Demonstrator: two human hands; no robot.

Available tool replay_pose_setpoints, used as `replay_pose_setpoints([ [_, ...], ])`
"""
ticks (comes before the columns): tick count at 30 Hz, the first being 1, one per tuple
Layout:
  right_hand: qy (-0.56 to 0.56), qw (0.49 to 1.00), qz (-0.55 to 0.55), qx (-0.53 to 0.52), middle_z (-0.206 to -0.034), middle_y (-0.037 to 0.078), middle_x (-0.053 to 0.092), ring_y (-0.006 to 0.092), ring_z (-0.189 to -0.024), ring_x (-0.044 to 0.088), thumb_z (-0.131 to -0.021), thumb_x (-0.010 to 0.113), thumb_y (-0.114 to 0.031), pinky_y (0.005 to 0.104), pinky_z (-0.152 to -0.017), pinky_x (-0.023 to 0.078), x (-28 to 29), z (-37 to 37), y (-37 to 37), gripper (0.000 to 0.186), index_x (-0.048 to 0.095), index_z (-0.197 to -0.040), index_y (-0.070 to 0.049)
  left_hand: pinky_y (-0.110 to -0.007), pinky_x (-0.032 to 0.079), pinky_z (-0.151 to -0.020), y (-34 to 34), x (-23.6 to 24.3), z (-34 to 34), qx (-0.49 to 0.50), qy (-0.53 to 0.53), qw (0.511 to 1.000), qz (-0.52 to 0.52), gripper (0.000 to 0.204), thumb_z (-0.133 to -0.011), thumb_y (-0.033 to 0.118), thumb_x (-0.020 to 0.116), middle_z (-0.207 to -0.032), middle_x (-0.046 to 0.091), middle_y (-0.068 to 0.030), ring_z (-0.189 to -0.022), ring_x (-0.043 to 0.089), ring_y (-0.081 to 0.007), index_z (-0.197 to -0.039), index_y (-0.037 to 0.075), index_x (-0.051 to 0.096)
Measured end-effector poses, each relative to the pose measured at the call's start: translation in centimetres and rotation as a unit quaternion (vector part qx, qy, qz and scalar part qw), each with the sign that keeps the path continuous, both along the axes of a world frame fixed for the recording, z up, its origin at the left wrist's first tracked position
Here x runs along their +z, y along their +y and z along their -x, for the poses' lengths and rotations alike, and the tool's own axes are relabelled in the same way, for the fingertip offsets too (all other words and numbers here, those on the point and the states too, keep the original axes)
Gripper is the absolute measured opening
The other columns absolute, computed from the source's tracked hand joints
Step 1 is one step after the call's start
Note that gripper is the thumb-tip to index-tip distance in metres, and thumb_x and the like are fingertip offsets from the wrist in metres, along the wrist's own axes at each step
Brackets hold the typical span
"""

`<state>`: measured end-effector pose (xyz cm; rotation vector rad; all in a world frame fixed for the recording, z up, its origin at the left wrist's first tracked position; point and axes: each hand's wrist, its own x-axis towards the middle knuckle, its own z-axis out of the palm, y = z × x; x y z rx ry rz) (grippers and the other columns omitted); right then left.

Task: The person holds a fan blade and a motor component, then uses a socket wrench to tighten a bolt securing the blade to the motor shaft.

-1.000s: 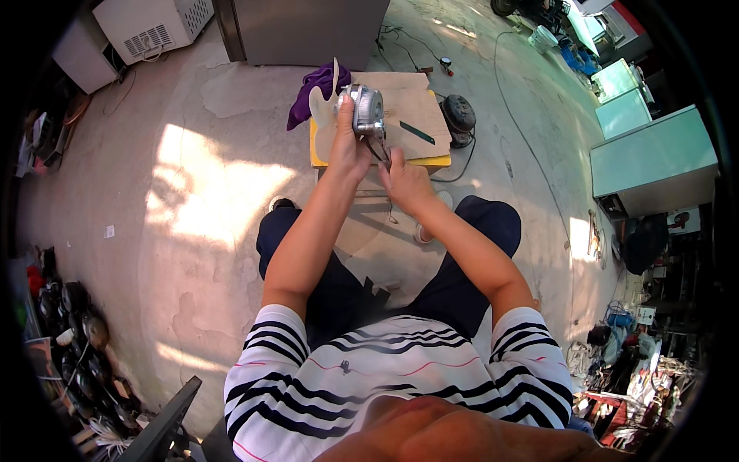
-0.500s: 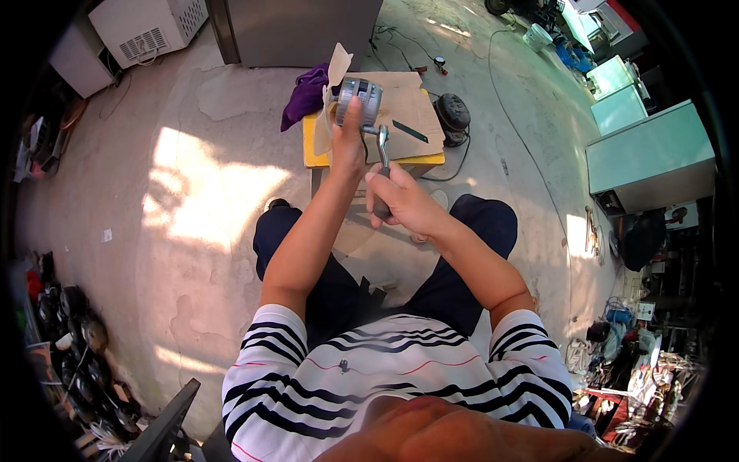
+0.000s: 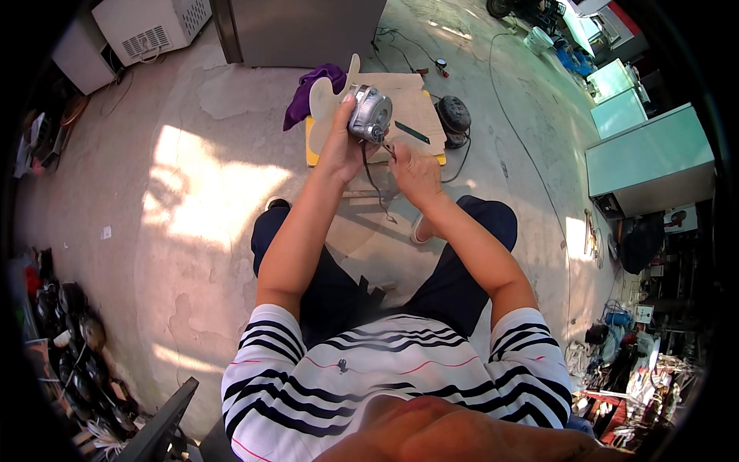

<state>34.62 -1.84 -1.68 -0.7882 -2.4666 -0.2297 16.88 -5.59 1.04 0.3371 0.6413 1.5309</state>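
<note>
My left hand (image 3: 339, 150) grips a small silver fan motor (image 3: 372, 112) from its left side, raised above a cardboard-topped yellow stool (image 3: 311, 152). Pale fan blades (image 3: 322, 100) stick out on the motor's far left side, and a dark cord (image 3: 372, 179) dangles beneath it. My right hand (image 3: 416, 174) is closed around a ratchet wrench (image 3: 389, 148), whose metal end meets the motor's lower edge; the fingers hide most of its handle. On the cardboard (image 3: 408, 91), right of the motor, lies a dark green flat strip (image 3: 412, 132).
A purple cloth (image 3: 304, 100) hangs at the stool's left corner. To its right a black rounded device (image 3: 453, 114) with a cable rests on the floor. A grey cabinet (image 3: 304, 31) stands beyond, and a pale green appliance (image 3: 650, 150) at the right.
My left hand has turned the motor, so its end face points more toward me and the cord shows. My right hand has moved up and right, its back now uppermost, hiding more of the wrench.
</note>
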Motion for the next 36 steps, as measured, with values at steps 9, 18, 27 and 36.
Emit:
replay_pose_setpoints([
  [9, 0.183, 0.979, 0.087, -0.008, -0.093, 0.007, 0.065, 0.0279, -0.073, 0.060, -0.088, 0.069, -0.021, 0.0406, -0.068, 0.048, 2.4, -2.3, 1.4, 0.033, 0.050, -0.111, -0.008, -0.035, 0.054, -0.084, 0.1, -0.3, 0.6, -0.073, 0.046, 0.993, 0.079, 0.073, -0.088, 0.073, 0.044, -0.112, 0.066, -0.0066, -0.098, 0.068, -0.0194, -0.127, 0.012, 0.057],
  [18, 0.264, 0.913, 0.301, -0.076, -0.093, 0.014, 0.065, 0.0263, -0.087, 0.065, -0.065, 0.089, -0.045, 0.0400, -0.079, 0.050, 5.0, 1.9, -1.1, 0.079, 0.048, -0.116, 0.000, -0.031, 0.051, -0.091, -1.1, 1.6, -0.9, -0.054, 0.167, 0.984, -0.027, 0.067, -0.096, 0.065, 0.041, -0.121, 0.063, -0.0069, -0.104, 0.066, -0.0162, -0.136, 0.011, 0.051],
  [27, 0.500, 0.755, 0.424, 0.005, -0.089, 0.006, 0.064, 0.0133, -0.075, 0.062, -0.075, 0.086, -0.034, 0.0270, -0.061, 0.049, 4.7, 1.3, 0.7, 0.056, 0.052, -0.106, -0.002, -0.038, 0.035, -0.110, -3.0, 1.8, -2.0, 0.007, 0.466, 0.873, -0.145, 0.093, -0.092, 0.057, 0.059, -0.150, 0.035, -0.0295, -0.136, 0.043, -0.0345, -0.153, -0.002, 0.020],
  [36, 0.508, 0.651, 0.563, 0.032, -0.079, -0.003, 0.057, 0.0045, -0.061, 0.051, -0.084, 0.076, -0.039, 0.0200, -0.052, 0.042, 7.1, -1.4, 2.5, 0.039, 0.057, -0.098, -0.009, -0.043, 0.029, -0.114, -2.1, 1.5, -2.2, -0.154, 0.282, 0.946, -0.037, 0.102, -0.084, 0.067, 0.063, -0.154, 0.029, -0.0196, -0.138, 0.040, -0.0320, -0.152, 0.004, 0.022],
])
